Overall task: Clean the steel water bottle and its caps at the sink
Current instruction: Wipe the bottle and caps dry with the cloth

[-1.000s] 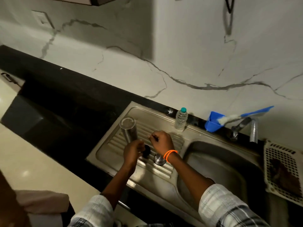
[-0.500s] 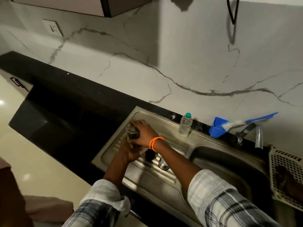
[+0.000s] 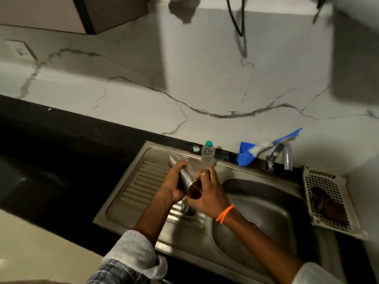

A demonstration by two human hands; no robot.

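While both hands are holding it over the ribbed draining board (image 3: 139, 181), the steel bottle (image 3: 184, 175) is lying tilted, its long axis running from upper left, away from the person, down to lower right, toward them. The far end is pointing at the back left corner of the board, and the near end is showing a dark round face pointing toward the camera; whether that face is an open mouth or the base is hard telling. The left hand (image 3: 174, 186) is wrapping its fingers around the bottle's middle from the left, thumb lying over the top. The right hand (image 3: 207, 191), with an orange band (image 3: 224, 213) on the wrist, is curling its fingers around the near end from the right side. A small round steel cap (image 3: 187, 209) is sitting on the board just below the hands, partly hidden. A clear plastic bottle (image 3: 207, 153) with a teal cap is standing upright at the back rim. A blue cup (image 3: 245, 156) holding a brush is standing beside the tap (image 3: 287, 156). The sink basin (image 3: 264, 212) is lying to the right of the board, and a white basket (image 3: 328, 197) is resting further right.
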